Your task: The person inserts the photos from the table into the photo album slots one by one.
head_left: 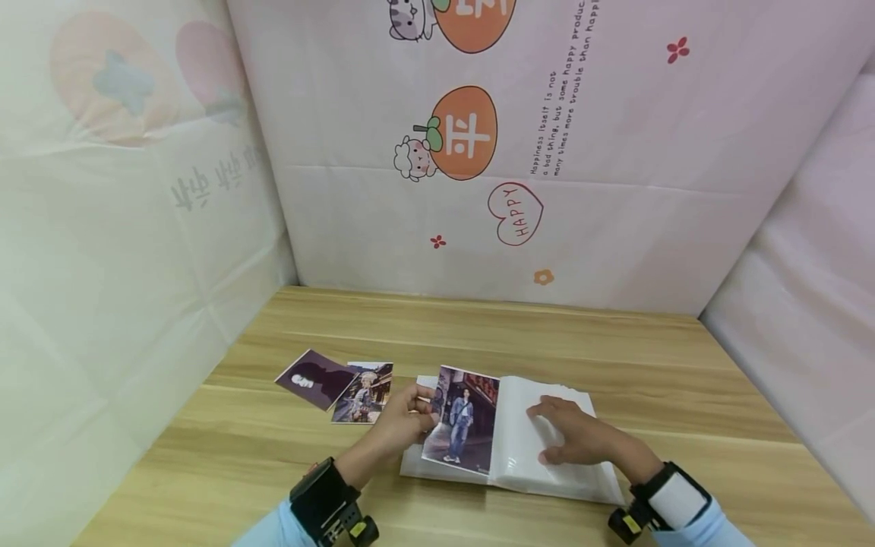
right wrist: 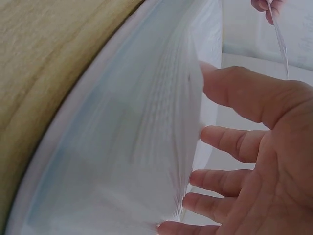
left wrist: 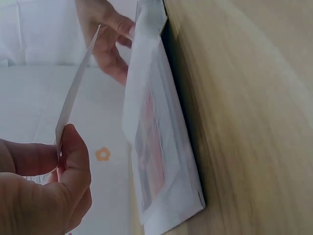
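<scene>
A white photo album (head_left: 547, 448) lies open on the wooden table (head_left: 478, 334). My left hand (head_left: 403, 418) pinches a photo of a person in a street (head_left: 461, 422) by its left edge and holds it tilted over the album's left side. In the left wrist view the photo (left wrist: 76, 88) shows edge-on between my thumb and fingers (left wrist: 73, 161), with the album (left wrist: 156, 147) beside it. My right hand (head_left: 570, 433) rests with straight fingers on the album's right-hand pages (right wrist: 146, 147).
Two loose photos lie on the table left of the album: a dark one (head_left: 314, 377) and one of a figure by a building (head_left: 364, 393). Padded, printed fabric walls (head_left: 478, 152) enclose the table at the back and on both sides.
</scene>
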`<control>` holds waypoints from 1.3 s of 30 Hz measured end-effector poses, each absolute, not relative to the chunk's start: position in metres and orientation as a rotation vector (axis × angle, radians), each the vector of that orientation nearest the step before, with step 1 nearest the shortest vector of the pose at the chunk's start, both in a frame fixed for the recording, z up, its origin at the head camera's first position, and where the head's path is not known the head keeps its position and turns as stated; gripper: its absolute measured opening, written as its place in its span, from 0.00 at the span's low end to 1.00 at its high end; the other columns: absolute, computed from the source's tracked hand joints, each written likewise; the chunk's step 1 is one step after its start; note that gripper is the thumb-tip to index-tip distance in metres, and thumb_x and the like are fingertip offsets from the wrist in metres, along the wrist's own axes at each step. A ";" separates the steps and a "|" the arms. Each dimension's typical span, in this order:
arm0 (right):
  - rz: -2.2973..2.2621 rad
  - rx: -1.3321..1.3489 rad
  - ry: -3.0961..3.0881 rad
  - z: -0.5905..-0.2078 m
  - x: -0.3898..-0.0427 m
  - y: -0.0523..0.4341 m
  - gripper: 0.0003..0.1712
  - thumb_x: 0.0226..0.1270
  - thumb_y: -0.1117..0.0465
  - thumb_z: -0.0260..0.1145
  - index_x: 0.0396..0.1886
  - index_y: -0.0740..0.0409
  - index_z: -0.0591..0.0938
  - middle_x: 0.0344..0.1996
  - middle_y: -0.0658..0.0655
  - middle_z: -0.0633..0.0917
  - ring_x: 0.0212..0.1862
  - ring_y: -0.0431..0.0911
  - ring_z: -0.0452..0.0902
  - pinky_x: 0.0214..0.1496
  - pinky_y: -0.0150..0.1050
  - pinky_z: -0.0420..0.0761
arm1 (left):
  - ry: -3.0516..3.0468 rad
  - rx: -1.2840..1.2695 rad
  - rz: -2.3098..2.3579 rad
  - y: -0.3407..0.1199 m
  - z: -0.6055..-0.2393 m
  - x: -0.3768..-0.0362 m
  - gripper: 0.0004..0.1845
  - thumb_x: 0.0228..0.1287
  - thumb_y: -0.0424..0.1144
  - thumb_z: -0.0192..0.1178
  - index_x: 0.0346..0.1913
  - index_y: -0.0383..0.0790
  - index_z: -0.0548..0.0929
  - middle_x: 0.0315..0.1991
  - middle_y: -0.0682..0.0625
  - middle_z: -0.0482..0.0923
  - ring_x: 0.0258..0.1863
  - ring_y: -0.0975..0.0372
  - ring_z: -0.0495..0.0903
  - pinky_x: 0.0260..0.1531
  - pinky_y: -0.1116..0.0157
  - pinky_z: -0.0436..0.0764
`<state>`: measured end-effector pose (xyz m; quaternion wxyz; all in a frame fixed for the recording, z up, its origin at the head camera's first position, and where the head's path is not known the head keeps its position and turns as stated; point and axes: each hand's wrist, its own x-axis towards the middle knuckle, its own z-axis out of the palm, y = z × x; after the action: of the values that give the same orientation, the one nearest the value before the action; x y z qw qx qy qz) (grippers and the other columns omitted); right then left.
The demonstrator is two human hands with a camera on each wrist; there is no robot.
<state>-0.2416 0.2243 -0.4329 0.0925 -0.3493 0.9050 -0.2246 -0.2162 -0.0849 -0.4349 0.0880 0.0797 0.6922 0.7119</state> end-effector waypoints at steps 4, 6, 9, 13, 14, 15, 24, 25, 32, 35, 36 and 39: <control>-0.670 -1.023 2.699 -0.433 -0.240 0.224 0.36 0.50 0.56 0.72 0.55 0.68 0.71 0.57 0.80 0.64 0.59 0.73 0.55 0.56 0.66 0.56 | 2.025 0.257 2.142 -0.079 -0.438 -0.216 0.18 0.55 0.19 0.54 0.50 0.24 0.69 0.31 0.46 0.67 0.22 0.63 0.69 0.20 0.69 0.70; -0.680 -1.034 2.734 -0.434 -0.240 0.223 0.36 0.49 0.56 0.73 0.55 0.67 0.71 0.56 0.79 0.65 0.58 0.72 0.58 0.55 0.66 0.60 | 2.034 0.263 2.143 -0.078 -0.438 -0.215 0.17 0.55 0.19 0.54 0.49 0.23 0.69 0.31 0.46 0.67 0.22 0.63 0.69 0.19 0.70 0.70; -0.726 -1.053 2.857 -0.437 -0.241 0.220 0.36 0.47 0.58 0.74 0.56 0.65 0.72 0.52 0.72 0.67 0.53 0.64 0.64 0.50 0.59 0.68 | 2.038 0.268 2.148 -0.078 -0.439 -0.215 0.17 0.54 0.19 0.54 0.49 0.23 0.69 0.30 0.46 0.67 0.22 0.63 0.68 0.19 0.70 0.70; -0.977 -1.058 3.022 -0.441 -0.246 0.209 0.32 0.50 0.65 0.72 0.57 0.63 0.71 0.47 0.66 0.67 0.47 0.58 0.68 0.43 0.53 0.73 | 2.041 0.272 2.147 -0.079 -0.440 -0.215 0.17 0.54 0.19 0.54 0.48 0.24 0.69 0.31 0.46 0.67 0.22 0.63 0.68 0.19 0.70 0.70; -1.085 -1.042 3.009 -0.441 -0.246 0.206 0.31 0.52 0.66 0.71 0.57 0.62 0.71 0.48 0.66 0.67 0.47 0.59 0.69 0.43 0.54 0.74 | 2.044 0.272 2.146 -0.079 -0.440 -0.215 0.17 0.54 0.19 0.55 0.48 0.24 0.69 0.31 0.46 0.67 0.22 0.63 0.68 0.19 0.70 0.70; -1.215 -1.013 2.957 -0.440 -0.246 0.202 0.30 0.55 0.67 0.69 0.58 0.63 0.70 0.49 0.68 0.68 0.48 0.60 0.70 0.44 0.54 0.75 | 2.048 0.275 2.146 -0.079 -0.440 -0.214 0.16 0.54 0.19 0.55 0.48 0.24 0.69 0.31 0.46 0.67 0.22 0.63 0.68 0.20 0.70 0.70; -1.861 -0.577 2.232 -0.426 -0.226 0.166 0.39 0.62 0.66 0.64 0.70 0.56 0.56 0.58 0.75 0.62 0.47 0.58 0.75 0.43 0.47 0.79 | 2.045 0.272 2.142 -0.076 -0.441 -0.211 0.15 0.54 0.20 0.55 0.46 0.27 0.70 0.32 0.46 0.68 0.23 0.63 0.70 0.20 0.69 0.71; -1.895 -0.552 2.186 -0.427 -0.224 0.163 0.40 0.61 0.68 0.64 0.70 0.56 0.56 0.57 0.75 0.63 0.46 0.57 0.76 0.42 0.48 0.79 | 2.045 0.276 2.138 -0.076 -0.441 -0.211 0.15 0.54 0.20 0.56 0.46 0.27 0.70 0.32 0.46 0.68 0.23 0.63 0.71 0.20 0.69 0.71; -2.015 -0.469 2.068 -0.431 -0.219 0.152 0.38 0.57 0.77 0.61 0.67 0.64 0.58 0.41 0.68 0.75 0.37 0.54 0.80 0.35 0.48 0.81 | 2.023 0.291 2.128 -0.073 -0.440 -0.209 0.16 0.55 0.20 0.55 0.47 0.27 0.70 0.34 0.44 0.68 0.26 0.62 0.73 0.22 0.69 0.75; -2.018 -0.459 2.076 -0.432 -0.219 0.152 0.38 0.56 0.78 0.61 0.67 0.64 0.58 0.38 0.67 0.78 0.35 0.52 0.80 0.33 0.47 0.81 | 2.013 0.303 2.125 -0.073 -0.440 -0.208 0.16 0.55 0.20 0.55 0.47 0.27 0.70 0.33 0.45 0.67 0.25 0.62 0.72 0.22 0.69 0.74; -2.017 -0.461 2.077 -0.433 -0.220 0.152 0.38 0.56 0.78 0.61 0.66 0.65 0.58 0.38 0.66 0.78 0.35 0.52 0.80 0.33 0.46 0.81 | 2.013 0.311 2.123 -0.073 -0.440 -0.208 0.16 0.55 0.20 0.55 0.47 0.27 0.69 0.33 0.45 0.67 0.25 0.62 0.71 0.22 0.69 0.73; -2.009 -0.481 2.078 -0.434 -0.220 0.153 0.38 0.57 0.78 0.60 0.67 0.66 0.57 0.37 0.67 0.79 0.35 0.52 0.81 0.33 0.46 0.81 | 2.013 0.326 2.119 -0.074 -0.441 -0.207 0.15 0.55 0.20 0.54 0.47 0.27 0.69 0.32 0.46 0.66 0.24 0.63 0.70 0.21 0.69 0.72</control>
<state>-0.2201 0.1531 -0.4342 0.1055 -0.1633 0.7052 -0.6818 -0.2073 -0.0736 -0.4409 0.1002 0.1104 0.6812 0.7168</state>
